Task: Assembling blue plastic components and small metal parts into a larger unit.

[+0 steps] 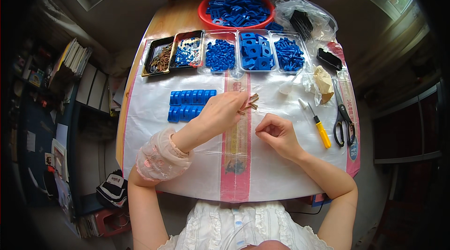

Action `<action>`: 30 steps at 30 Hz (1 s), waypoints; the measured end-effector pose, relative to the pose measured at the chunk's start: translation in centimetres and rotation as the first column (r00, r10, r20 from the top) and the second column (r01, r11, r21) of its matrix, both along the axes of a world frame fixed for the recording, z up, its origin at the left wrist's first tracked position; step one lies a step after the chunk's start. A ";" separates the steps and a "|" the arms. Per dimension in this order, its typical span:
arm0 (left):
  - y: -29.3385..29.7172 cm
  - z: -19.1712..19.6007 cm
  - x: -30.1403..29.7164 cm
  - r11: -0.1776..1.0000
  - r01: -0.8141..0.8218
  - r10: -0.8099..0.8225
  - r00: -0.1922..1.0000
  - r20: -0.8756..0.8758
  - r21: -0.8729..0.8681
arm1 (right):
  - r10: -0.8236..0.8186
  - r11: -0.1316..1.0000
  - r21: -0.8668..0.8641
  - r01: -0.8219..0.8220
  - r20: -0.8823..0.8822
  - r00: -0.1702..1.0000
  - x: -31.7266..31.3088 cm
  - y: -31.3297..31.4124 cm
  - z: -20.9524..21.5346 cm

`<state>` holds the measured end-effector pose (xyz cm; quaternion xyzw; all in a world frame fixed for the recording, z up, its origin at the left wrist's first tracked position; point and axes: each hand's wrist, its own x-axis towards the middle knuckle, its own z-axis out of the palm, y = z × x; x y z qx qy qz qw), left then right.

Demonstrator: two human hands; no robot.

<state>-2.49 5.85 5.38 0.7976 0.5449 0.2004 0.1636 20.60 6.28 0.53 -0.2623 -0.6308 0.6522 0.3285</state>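
1. The left hand (224, 111) pinches a bunch of brass screws (251, 101), their long axes pointing up and right.
2. The right hand (277, 133), loosely curled with fingertips pinched narrow and apparently empty, lies just below-right of the screws.
3. The left hand is nearer, already touching them.
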 end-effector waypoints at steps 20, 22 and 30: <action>-1.1 -0.3 -0.5 0.998 -0.065 0.065 0.997 0.048 0.010 | 0.009 1.000 -0.004 -0.009 0.004 1.000 0.0 0.0 0.1; -0.6 1.2 -1.8 0.995 -0.094 0.093 0.995 0.038 0.026 | 0.000 1.000 0.005 0.000 0.004 1.000 0.2 0.0 -0.2; 4.9 3.5 -16.6 0.745 -0.579 0.629 0.775 -0.059 0.332 | -0.006 1.000 0.018 0.006 0.005 1.000 0.0 -0.1 0.0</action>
